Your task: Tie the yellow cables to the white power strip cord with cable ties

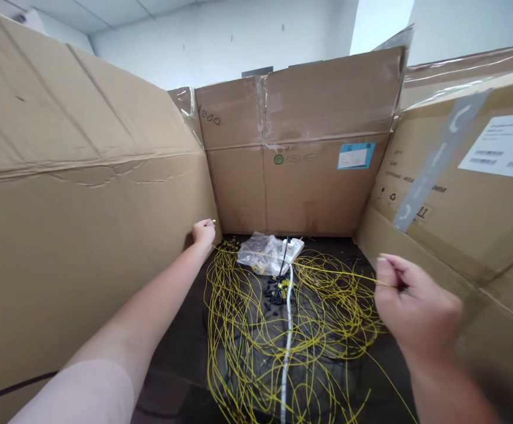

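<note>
Head view, one moment: a single strand of yellow cable [300, 266] runs taut between the two hands, crossing above the heap. Left hand [204, 232], arm stretched forward, is closed on the strand's far end, whose small gold tip shows just past the thumb, close against the cardboard wall. Right hand [409, 306], nearer the camera, has thumb and forefinger pinched together on the same strand, the other fingers curled in; this hand is slightly blurred. Below and between the hands lies a loose tangle of yellow cables [278, 347], looped and overlapping on a dark floor [181, 353]. Ahead of the right hand and just right of the left, on the far edge of the tangle, a crumpled clear plastic bag [260, 253] rests partly over a white power strip [294, 246]; its white cord [288, 330] runs from there toward the camera through the middle of the heap. Small black connectors [276, 290] lie scattered beside that cord, just behind the bag. Cardboard walls enclose the area: a tall panel [75, 235] left of the left hand, a taped box [300, 147] with a blue-edged label beyond both hands, and a box [468, 194] bearing a white label right of the right hand.
</note>
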Demonstrator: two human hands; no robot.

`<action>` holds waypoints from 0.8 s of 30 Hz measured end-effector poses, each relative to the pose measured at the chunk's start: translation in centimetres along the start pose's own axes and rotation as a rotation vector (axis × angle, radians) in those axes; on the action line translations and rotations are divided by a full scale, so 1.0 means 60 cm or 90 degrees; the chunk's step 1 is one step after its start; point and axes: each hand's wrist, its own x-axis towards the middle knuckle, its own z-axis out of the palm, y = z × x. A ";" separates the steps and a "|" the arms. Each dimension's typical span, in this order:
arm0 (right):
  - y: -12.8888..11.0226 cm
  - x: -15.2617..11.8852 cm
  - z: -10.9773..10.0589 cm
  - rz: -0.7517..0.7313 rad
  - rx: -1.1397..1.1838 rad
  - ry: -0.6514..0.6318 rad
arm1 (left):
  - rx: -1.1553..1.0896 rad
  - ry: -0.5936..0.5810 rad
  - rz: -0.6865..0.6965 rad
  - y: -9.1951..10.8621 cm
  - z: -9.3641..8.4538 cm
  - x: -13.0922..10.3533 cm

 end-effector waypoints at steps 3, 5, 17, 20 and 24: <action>-0.004 0.011 -0.030 0.001 0.006 0.006 | 0.051 -0.048 0.008 -0.026 0.007 0.014; -0.017 0.005 -0.043 -0.064 0.096 -0.099 | 0.084 -0.080 0.016 -0.042 0.017 0.020; -0.053 -0.065 -0.004 -0.132 0.501 -0.776 | 0.316 -0.199 0.057 -0.081 0.091 0.043; -0.033 -0.073 0.031 0.096 0.486 -0.641 | 0.366 -0.189 0.074 -0.094 0.089 0.037; -0.015 -0.097 0.058 0.210 0.390 -0.471 | 0.360 -0.128 0.143 -0.088 0.086 0.027</action>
